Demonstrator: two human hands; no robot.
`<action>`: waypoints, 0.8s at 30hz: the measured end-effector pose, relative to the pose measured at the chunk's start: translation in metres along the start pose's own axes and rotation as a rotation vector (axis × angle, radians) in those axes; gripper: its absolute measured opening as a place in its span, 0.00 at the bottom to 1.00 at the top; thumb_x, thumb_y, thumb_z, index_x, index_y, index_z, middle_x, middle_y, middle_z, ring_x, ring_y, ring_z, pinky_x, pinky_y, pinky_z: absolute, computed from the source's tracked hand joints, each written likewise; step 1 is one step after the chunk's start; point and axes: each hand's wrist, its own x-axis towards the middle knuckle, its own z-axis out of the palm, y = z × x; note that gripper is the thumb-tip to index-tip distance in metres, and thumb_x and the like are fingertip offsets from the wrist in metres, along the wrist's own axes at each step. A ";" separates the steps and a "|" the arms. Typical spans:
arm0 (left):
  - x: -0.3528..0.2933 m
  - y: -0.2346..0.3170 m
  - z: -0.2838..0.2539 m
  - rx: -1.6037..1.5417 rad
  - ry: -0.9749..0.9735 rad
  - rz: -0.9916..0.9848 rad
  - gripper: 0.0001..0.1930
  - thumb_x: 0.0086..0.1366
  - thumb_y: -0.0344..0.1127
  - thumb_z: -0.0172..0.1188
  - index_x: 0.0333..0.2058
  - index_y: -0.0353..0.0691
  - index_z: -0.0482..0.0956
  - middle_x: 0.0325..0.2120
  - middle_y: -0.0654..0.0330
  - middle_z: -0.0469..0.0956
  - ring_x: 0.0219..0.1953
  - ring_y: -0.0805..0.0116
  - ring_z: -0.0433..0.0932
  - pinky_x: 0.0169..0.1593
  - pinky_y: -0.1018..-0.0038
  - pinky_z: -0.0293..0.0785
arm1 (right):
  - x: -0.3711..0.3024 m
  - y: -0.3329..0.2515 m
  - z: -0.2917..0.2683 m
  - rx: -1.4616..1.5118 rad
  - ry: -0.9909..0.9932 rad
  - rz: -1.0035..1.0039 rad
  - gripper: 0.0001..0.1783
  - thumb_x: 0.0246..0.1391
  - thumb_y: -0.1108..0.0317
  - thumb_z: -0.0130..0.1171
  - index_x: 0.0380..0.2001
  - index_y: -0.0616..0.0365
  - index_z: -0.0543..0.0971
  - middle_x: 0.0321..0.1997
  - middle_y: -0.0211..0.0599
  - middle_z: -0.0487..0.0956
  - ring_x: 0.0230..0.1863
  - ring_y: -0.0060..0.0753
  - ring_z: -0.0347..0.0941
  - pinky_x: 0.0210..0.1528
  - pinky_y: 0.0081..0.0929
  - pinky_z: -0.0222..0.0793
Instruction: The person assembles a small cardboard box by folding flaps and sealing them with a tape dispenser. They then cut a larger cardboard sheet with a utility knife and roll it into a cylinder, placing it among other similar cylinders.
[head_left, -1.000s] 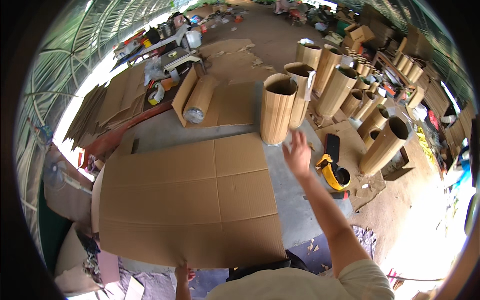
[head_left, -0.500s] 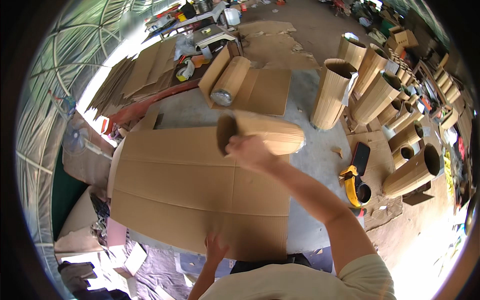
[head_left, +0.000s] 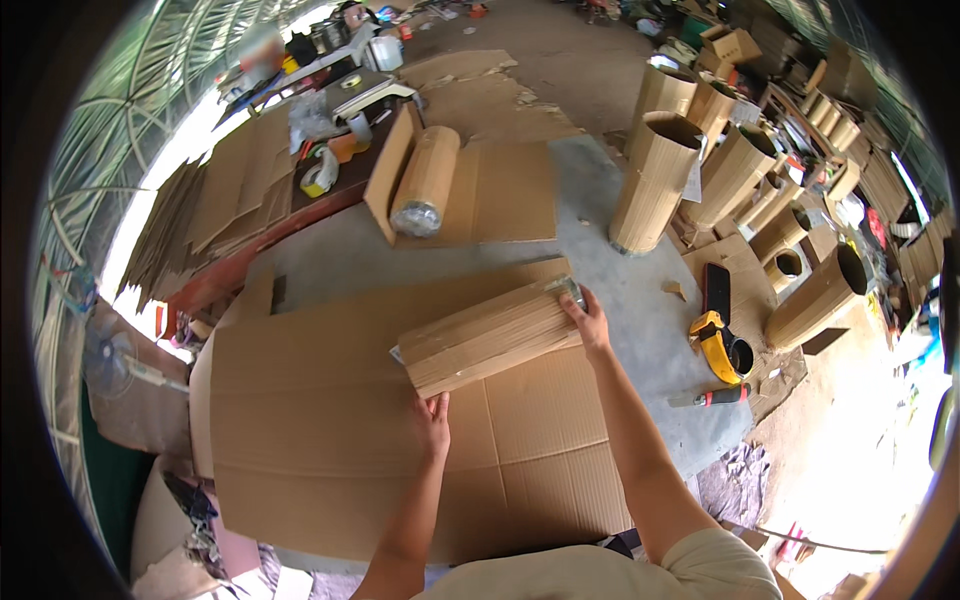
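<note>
A brown cardboard tube (head_left: 490, 338) lies slantwise over a large flat cardboard sheet (head_left: 330, 400), its right end higher in the picture. My right hand (head_left: 588, 318) is closed round that end, where clear tape or film shows. At the lower corner of the tube's left end, my left hand (head_left: 432, 425) grips the edge with its fingertips; part of its fingers is hidden under the tube. Whether the tube rests on the sheet or is held just above it, I cannot tell.
Another tube (head_left: 428, 180) lies on a folded cardboard piece (head_left: 500, 190) farther back. Several tubes stand at the right, the nearest upright one (head_left: 655, 185) on the grey table (head_left: 640, 370). A yellow tape dispenser (head_left: 722, 348), a phone (head_left: 716, 290) and a red-and-black-handled knife (head_left: 725, 396) lie at the right.
The tube has turned, its open end now toward the lower left. My right hand has moved from that end to the taped end. My left hand has risen from the sheet's near edge to the tube.
</note>
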 end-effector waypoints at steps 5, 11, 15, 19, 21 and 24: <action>0.053 -0.014 0.032 -0.168 0.105 0.165 0.18 0.62 0.37 0.53 0.45 0.32 0.64 0.36 0.59 0.70 0.38 0.71 0.69 0.44 0.75 0.65 | -0.001 0.024 0.010 0.461 0.079 -0.005 0.41 0.39 0.51 0.66 0.54 0.62 0.66 0.50 0.38 0.72 0.50 0.30 0.65 0.50 0.26 0.61; 0.110 -0.017 0.044 0.073 0.170 0.186 0.17 0.63 0.34 0.49 0.47 0.30 0.62 0.38 0.57 0.71 0.42 0.67 0.70 0.48 0.73 0.64 | 0.036 0.029 0.044 0.535 0.222 -0.100 0.35 0.38 0.54 0.67 0.49 0.62 0.70 0.48 0.42 0.71 0.51 0.35 0.65 0.55 0.30 0.58; 0.118 -0.024 0.052 0.102 0.151 0.195 0.20 0.64 0.32 0.45 0.53 0.30 0.57 0.47 0.53 0.66 0.49 0.64 0.67 0.53 0.70 0.62 | 0.059 0.057 0.043 0.503 0.305 -0.190 0.33 0.36 0.54 0.68 0.45 0.61 0.71 0.49 0.46 0.70 0.48 0.40 0.65 0.52 0.34 0.60; 0.120 -0.028 0.048 0.133 0.092 0.201 0.25 0.65 0.35 0.46 0.57 0.32 0.51 0.53 0.51 0.60 0.54 0.63 0.62 0.56 0.68 0.60 | 0.058 0.044 0.036 0.500 0.295 -0.179 0.33 0.34 0.55 0.69 0.44 0.61 0.72 0.51 0.48 0.70 0.50 0.43 0.64 0.53 0.36 0.59; 0.118 -0.027 0.049 0.127 0.095 0.171 0.26 0.65 0.37 0.46 0.58 0.32 0.49 0.55 0.51 0.57 0.55 0.62 0.60 0.57 0.67 0.59 | 0.057 0.047 0.033 0.537 0.270 -0.178 0.34 0.33 0.56 0.71 0.44 0.60 0.71 0.51 0.47 0.68 0.51 0.41 0.64 0.52 0.35 0.61; 0.115 -0.014 0.055 0.154 0.114 0.143 0.28 0.66 0.39 0.45 0.58 0.32 0.47 0.57 0.50 0.54 0.57 0.62 0.57 0.59 0.67 0.56 | 0.055 0.042 0.033 0.631 0.264 -0.129 0.34 0.32 0.57 0.72 0.44 0.60 0.71 0.52 0.44 0.66 0.50 0.36 0.65 0.50 0.32 0.64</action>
